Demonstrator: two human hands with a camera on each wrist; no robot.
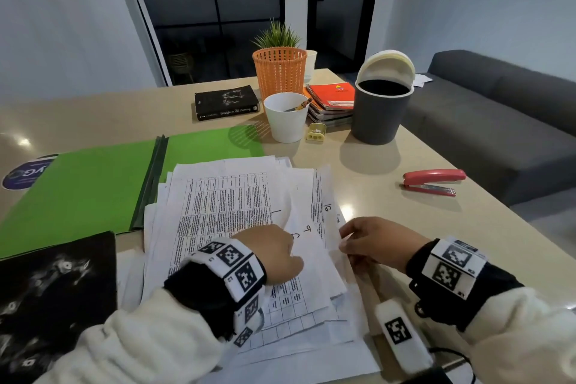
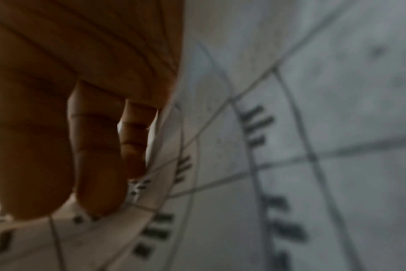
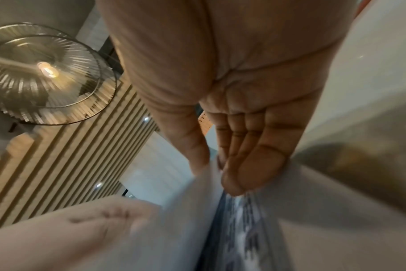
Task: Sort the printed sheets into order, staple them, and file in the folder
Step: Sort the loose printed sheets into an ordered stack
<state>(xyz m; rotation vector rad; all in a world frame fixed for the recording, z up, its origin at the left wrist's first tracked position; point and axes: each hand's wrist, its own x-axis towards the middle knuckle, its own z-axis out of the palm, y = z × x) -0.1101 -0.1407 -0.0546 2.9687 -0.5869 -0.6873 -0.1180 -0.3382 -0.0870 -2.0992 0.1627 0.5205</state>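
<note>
Well, printed sheets (image 1: 237, 212) are fanned at the counter's (image 1: 383, 196) 6 o'clock, likely light, floppy, slippery. An edge (best grip) is pinched by the right hand (image 1: 374, 243); the pile is pressed under the flat left hand (image 1: 274, 254).

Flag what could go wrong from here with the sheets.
1. The sheets lie fanned and skewed. The right hand pinches their right edge while the left hand rests on top, so a pull may crease one or drag neighbours out of order.
2. Edges are not squared; using the stapler now would likely bind crooked corners.
</note>
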